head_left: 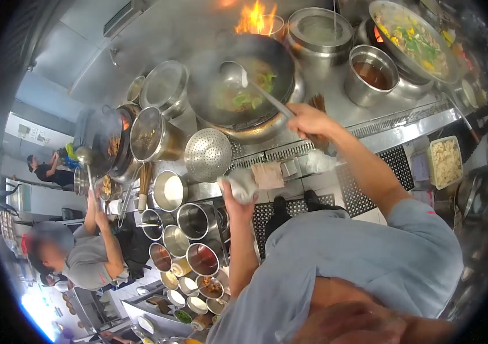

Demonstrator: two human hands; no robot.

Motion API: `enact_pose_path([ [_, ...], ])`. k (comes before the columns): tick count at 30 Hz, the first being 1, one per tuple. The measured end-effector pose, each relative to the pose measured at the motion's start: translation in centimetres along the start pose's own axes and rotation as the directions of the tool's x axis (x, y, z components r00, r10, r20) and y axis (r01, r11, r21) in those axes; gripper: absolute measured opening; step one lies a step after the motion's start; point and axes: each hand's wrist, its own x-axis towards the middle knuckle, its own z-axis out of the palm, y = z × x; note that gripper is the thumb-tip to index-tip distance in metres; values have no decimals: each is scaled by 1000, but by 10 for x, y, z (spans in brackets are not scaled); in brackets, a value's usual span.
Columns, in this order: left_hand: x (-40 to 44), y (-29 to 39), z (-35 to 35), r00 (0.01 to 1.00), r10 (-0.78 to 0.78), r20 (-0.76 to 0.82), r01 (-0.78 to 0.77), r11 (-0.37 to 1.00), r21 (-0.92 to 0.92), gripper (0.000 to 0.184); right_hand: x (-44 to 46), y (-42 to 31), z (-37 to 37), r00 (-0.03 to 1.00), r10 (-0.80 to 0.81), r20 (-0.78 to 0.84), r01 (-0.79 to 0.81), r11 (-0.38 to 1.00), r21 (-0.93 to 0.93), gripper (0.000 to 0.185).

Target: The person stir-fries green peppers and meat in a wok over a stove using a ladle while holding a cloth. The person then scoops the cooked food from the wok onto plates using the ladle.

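Observation:
My right hand is closed around the handle of a long ladle. The ladle's bowl is inside a large dark wok, above green and brown food blurred by steam. A pale folded cloth is gripped in my left hand, held low in front of the stove edge and apart from the wok. Close to the cloth, at its upper left, is a round perforated strainer; where its handle goes is hidden.
Flames rise behind the wok. A pot of brown liquid and a wide pan of vegetables stand at right. Several metal containers crowd the left. A co-worker holds another ladle at a second wok.

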Motion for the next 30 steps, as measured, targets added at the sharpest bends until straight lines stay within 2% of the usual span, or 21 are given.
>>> enact_pose_path([
  [3, 60, 28, 64, 990, -10, -139, 17, 999, 47, 50, 44, 6, -4, 989, -50, -143, 33, 992, -125, 49],
  [5, 121, 37, 74, 992, -20, -126, 39, 988, 152, 47, 61, -4, 5, 959, -35, -281, -21, 981, -194, 43],
  [6, 147, 38, 72, 1000, -27, 10, 24, 979, 202, 37, 86, 14, 11, 959, 3, -285, 2, 1000, 18, 36],
  [7, 155, 37, 74, 1000, -20, -15, 24, 962, 273, 33, 126, 55, 7, 990, 43, -137, -8, 970, 244, 23],
  [9, 169, 40, 71, 1000, 1, 2, -2, 932, 361, 30, 104, 58, 30, 993, 45, -113, -34, 995, 96, 36],
  [11, 179, 48, 77, 990, -130, 49, 110, 948, 300, 27, 63, 55, 41, 996, 51, -74, -55, 997, -48, 48],
  [12, 184, 52, 84, 976, -210, 55, 190, 948, 254, 26, 40, 51, 40, 997, 60, -57, -63, 997, -50, 55],
  [13, 191, 56, 88, 965, -260, 45, 243, 943, 228, 25, 10, 40, 31, 997, 57, 50, -55, 998, -38, 44],
  [15, 221, 54, 80, 968, -247, 36, 225, 925, 305, 23, -21, 31, 17, 998, 25, -60, -27, 999, -35, 53],
  [16, 230, 47, 80, 963, -264, 59, 231, 916, 327, 23, -29, 23, 10, 993, -26, -118, -17, 938, -346, 50],
  [17, 235, 40, 74, 975, -215, 48, 188, 925, 329, 24, -30, 16, 7, 986, -81, -144, -27, 783, -622, 47],
  [18, 237, 35, 63, 986, -162, 34, 142, 934, 329, 25, -12, 18, 6, 987, 15, -159, -119, 733, -670, 30],
  [19, 244, 37, 28, 936, 132, 326, -323, 688, 650, 25, -8, 10, 11, 988, -24, -150, -85, 733, -674, 43],
  [20, 227, 29, 32, 833, 191, 519, -541, 475, 694, 25, -7, -3, 13, 987, -60, -147, -59, 721, -691, 58],
  [21, 216, 20, 32, 688, 241, 685, -726, 233, 647, 26, 0, -11, 18, 982, -24, -186, -104, 755, -647, 57],
  [22, 154, 30, 67, 917, 181, 356, -374, 702, 606, 26, 33, 6, 22, 976, -91, -196, -45, 802, -595, 55],
  [23, 120, 33, 87, 995, -86, 42, 70, 952, 298, 26, 48, 9, 29, 987, -38, -157, -66, 794, -605, 52],
  [25, 142, 33, 85, 998, -52, 46, 35, 952, 303, 24, 44, 11, 40, 995, -75, 62, 96, 645, -758, 47],
  [27, 172, 37, 64, 999, -7, 32, -3, 950, 312, 23, 35, 17, 59, 998, 52, -46, -65, 922, -382, 46],
  [29, 205, 48, 50, 975, -97, 199, 25, 941, 338, 23, 12, 15, 55, 1000, 9, -1, -9, 933, -361, 45],
  [30, 157, 48, 75, 998, -53, 42, 37, 951, 307, 22, -21, -3, 45, 999, 8, 40, 12, 879, -477, 46],
])
